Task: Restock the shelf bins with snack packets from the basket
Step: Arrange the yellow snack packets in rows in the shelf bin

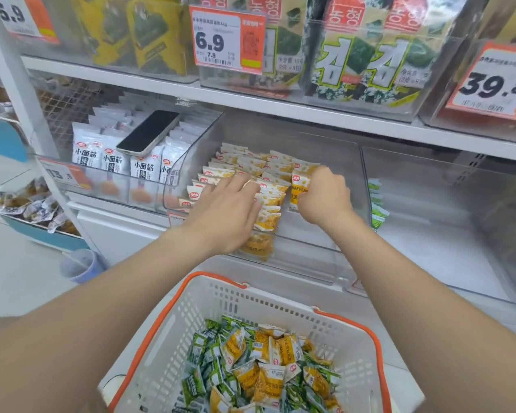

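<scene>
Both my hands reach into a clear shelf bin (pixel 325 245) holding rows of yellow snack packets (pixel 245 168). My left hand (pixel 230 213) lies flat with straight fingers on the left rows of packets. My right hand (pixel 325 195) has its fingers curled round an upright yellow packet (pixel 300 180) at the right side of the rows. Below, a white basket with orange handles (pixel 167 332) holds several mixed yellow and green packets (pixel 262 368).
The bin to the left holds white packets (pixel 113 159) with a black phone (pixel 148 132) lying on them. Green packets (pixel 377 204) show in the right-hand bin. Seaweed packs and price tags (pixel 227 40) fill the shelf above. A lilac cup (pixel 82 265) stands on the floor.
</scene>
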A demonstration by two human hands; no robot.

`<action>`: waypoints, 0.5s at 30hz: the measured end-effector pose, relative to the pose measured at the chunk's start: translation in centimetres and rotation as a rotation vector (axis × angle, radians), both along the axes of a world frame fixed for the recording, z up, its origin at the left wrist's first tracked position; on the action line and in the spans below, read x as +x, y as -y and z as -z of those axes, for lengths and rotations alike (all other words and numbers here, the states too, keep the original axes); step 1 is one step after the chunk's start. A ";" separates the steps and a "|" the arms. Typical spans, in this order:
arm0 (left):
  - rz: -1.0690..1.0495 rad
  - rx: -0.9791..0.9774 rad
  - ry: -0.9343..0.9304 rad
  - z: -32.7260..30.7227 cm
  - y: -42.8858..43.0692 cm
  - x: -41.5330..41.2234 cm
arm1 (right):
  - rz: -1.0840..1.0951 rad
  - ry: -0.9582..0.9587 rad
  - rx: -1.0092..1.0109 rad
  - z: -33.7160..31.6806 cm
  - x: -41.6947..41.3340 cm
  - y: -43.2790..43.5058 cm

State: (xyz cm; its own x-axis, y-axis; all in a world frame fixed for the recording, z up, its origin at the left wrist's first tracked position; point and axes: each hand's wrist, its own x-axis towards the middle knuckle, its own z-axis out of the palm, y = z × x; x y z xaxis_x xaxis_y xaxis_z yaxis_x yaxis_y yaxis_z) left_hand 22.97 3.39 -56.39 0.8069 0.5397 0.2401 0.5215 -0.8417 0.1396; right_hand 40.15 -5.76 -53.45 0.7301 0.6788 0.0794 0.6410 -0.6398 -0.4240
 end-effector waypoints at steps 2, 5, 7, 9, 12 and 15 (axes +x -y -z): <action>0.011 -0.020 -0.083 0.2 -0.8 0.4 | 0.065 -0.076 -0.019 1.1 1.4 -2.4; -0.011 -0.134 -0.256 0.4 -2.1 0.6 | 0.139 -0.120 -0.037 2.2 2.9 -5.0; -0.024 -0.189 -0.320 0.2 -2.6 0.7 | 0.131 -0.101 -0.076 2.9 3.7 -6.3; -0.023 -0.230 -0.346 0.0 -2.6 1.0 | 0.120 -0.090 -0.110 3.2 4.4 -7.3; -0.025 -0.256 -0.363 -0.2 -2.8 1.2 | 0.144 -0.061 -0.117 4.0 5.5 -8.3; -0.026 -0.242 -0.357 0.1 -2.7 1.2 | 0.249 -0.088 -0.048 4.0 5.5 -8.3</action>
